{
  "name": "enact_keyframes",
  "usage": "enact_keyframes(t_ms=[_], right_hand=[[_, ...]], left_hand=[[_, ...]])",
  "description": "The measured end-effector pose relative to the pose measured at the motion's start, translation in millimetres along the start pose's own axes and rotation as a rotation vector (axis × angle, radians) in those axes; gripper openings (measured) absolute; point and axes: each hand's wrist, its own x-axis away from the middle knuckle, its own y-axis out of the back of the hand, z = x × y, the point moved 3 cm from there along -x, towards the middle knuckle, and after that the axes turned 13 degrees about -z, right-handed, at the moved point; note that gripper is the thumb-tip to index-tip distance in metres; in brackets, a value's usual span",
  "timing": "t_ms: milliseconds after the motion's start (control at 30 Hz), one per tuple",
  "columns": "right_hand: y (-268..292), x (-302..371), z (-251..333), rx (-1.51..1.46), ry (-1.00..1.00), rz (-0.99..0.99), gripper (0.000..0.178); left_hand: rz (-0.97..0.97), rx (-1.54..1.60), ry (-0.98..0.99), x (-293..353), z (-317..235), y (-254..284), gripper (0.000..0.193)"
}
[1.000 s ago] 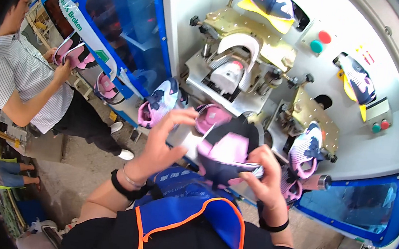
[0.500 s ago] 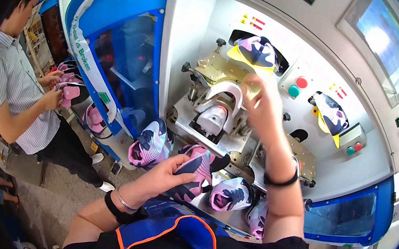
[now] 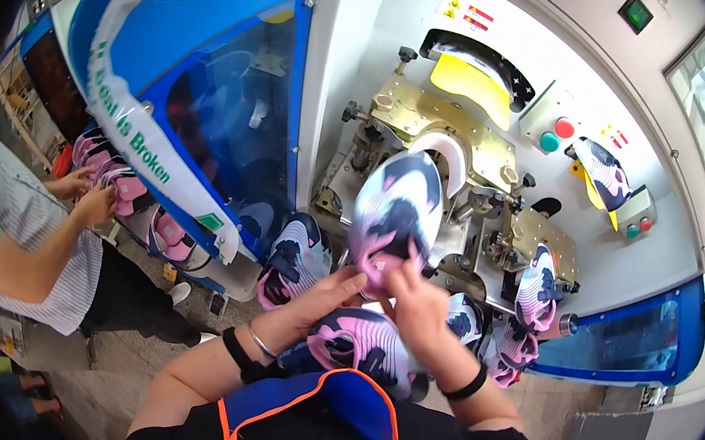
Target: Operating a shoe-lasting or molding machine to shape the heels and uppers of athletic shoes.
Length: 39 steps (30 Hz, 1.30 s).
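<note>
While both our hands are on the held shoe (image 3: 399, 197): we have it raised before the machine, toe pointing away from us, pink heel end toward us.
Left hand (image 3: 329, 295): our thumb and fingers pinch the left side of the heel end.
Right hand (image 3: 422, 309): our fingers pinch the other side, near the opening; how those underneath lie, we cannot tell.
Pink heel end: we judge it soft, so a matched pull from both sides should spread it without twisting.
Navy toe: it has no hand under it, so we do well to hold the shoe straight and guard against a droop.
White curved pad (image 3: 455, 165): it shows beyond the shoe; whether they touch, we cannot tell.
Brass-coloured plate (image 3: 408, 101): its edges look hard, so we would best give knuckles and fabric room.
Striped shoe (image 3: 364, 341): it lies just below our hands, so raised wrists should spare it a knock.
Left-hand shoe (image 3: 301, 253): it stands beside the blue door (image 3: 230, 113), apart from our grip.
</note>
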Motion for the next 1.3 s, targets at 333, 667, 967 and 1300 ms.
enact_keyframes(t_ms=[333, 667, 967, 1300], right_hand=[[6.3, -13.7, -31.3, -0.064, -0.173, -0.043, 0.034], [-20.6, -45.1, -71.3, -0.165, -0.341, 0.275, 0.076], [-26.4, -51.6, -74.3, -0.346, -0.394, 0.183, 0.045], [-33.7, -44.6, -83.0, -0.298, -0.41, 0.17, 0.043]], left_hand=[[0.009, 0.122, 0.219, -49.8, -27.6, -23.4, 0.054], [-0.092, 0.29, 0.302, -76.6, -15.8, -14.6, 0.053], [-0.122, 0.219, 0.359, -83.3, -15.0, -10.7, 0.044], [-0.197, 0.192, 0.403, -78.3, -17.5, -17.9, 0.046]])
